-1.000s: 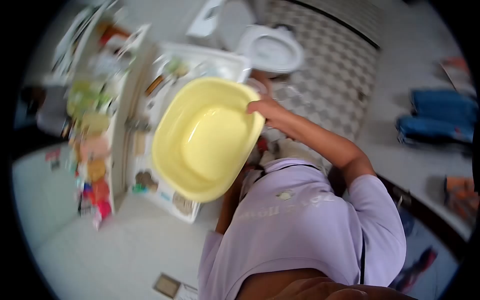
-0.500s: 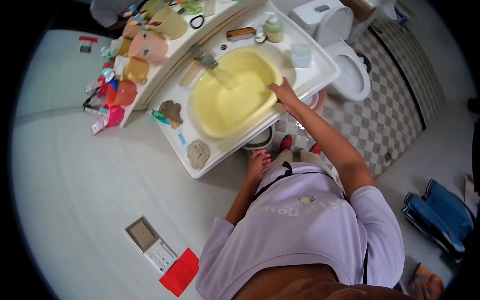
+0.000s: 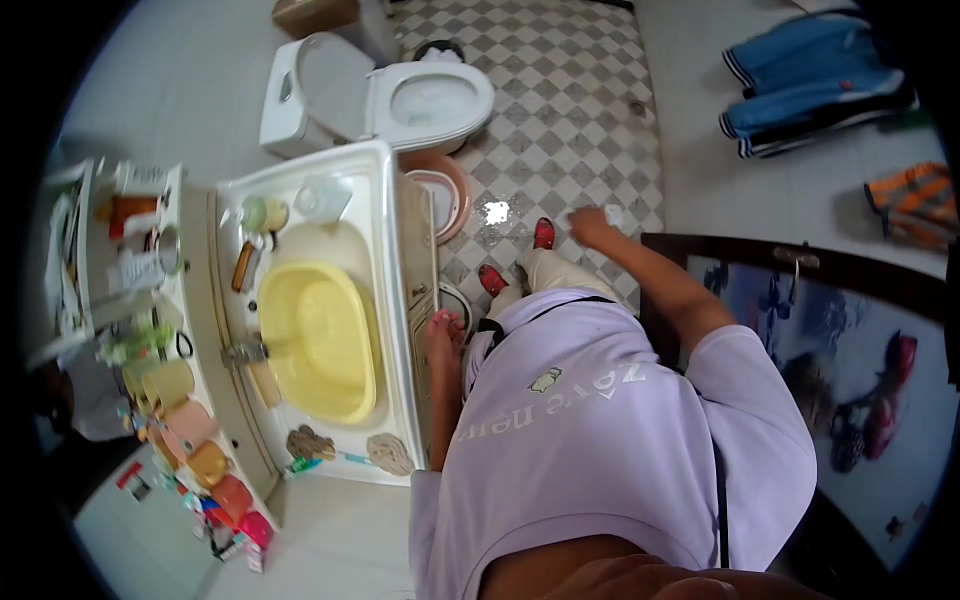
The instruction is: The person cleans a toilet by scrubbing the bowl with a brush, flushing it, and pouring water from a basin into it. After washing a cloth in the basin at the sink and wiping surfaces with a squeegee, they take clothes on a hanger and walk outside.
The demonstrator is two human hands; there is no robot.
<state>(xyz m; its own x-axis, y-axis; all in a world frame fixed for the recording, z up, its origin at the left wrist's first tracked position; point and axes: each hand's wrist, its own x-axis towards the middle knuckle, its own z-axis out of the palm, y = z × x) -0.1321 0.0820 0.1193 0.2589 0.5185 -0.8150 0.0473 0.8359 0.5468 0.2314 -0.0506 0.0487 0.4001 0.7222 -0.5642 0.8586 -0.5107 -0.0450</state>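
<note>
The yellow basin (image 3: 322,345) sits in the white sink counter (image 3: 392,300), under the faucet (image 3: 245,350). Beside the counter's front, close to the cabinet, my left hand (image 3: 447,328) hangs with its fingers loosely bent and apart, holding nothing. My right hand (image 3: 588,226) is over the tiled floor, away from the basin, its fingers curled in and nothing visible in them. Two bunched cloths, a brown one (image 3: 310,444) and a beige one (image 3: 389,453), lie at the counter's near end.
A toilet (image 3: 435,103) with its lid raised stands past the sink. Pink and white basins (image 3: 455,200) rest on the checkered floor (image 3: 560,120). Cups (image 3: 190,428) line the shelf at left. A dark-framed door (image 3: 800,262) is at right, with blue clothing (image 3: 810,75) hanging beyond it.
My right hand has let go of the yellow basin's rim and moved away to the right. My view has turned right, bringing the door into sight. Water no longer shows running from the faucet.
</note>
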